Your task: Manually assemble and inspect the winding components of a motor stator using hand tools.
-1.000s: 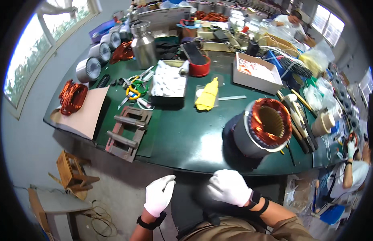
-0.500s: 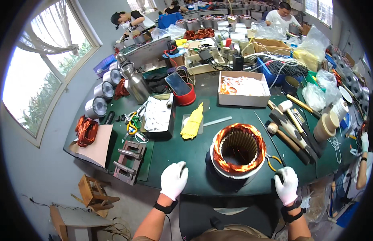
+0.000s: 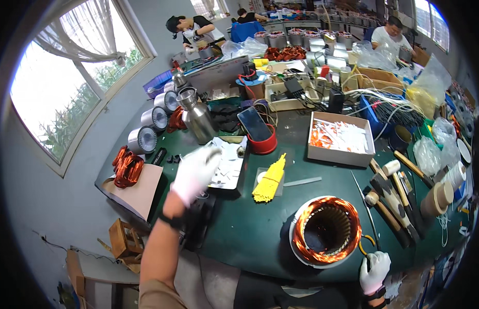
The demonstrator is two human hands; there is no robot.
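My left hand (image 3: 197, 171), in a white glove and smeared by motion, reaches over a dark tray of white paper slips (image 3: 227, 170). Whether its fingers hold anything cannot be made out. Close to the table's front edge, my gloved right hand (image 3: 375, 270) has its fingers bent inward; what lies in them, if anything, is hidden. Just beyond it are yellow-handled pliers (image 3: 370, 239) and the near end of a thin rod (image 3: 364, 203). A ring-shaped motor stator (image 3: 299, 246) with copper windings (image 3: 354, 219) stands upright left of that hand.
Yellow strips (image 3: 270, 180) lie bundled mid-table beside a flat strip (image 3: 303, 181). A phone (image 3: 253, 123) leans in a red holder (image 3: 263, 144). Behind is a carton of white and orange pieces (image 3: 340, 159). Mallets (image 3: 389, 213) lie right; wire spools (image 3: 142, 140) line the left.
My left hand has moved forward and left from the table's front edge to the paper tray. My right hand stays near the front edge by the pliers. The whole view has shifted.
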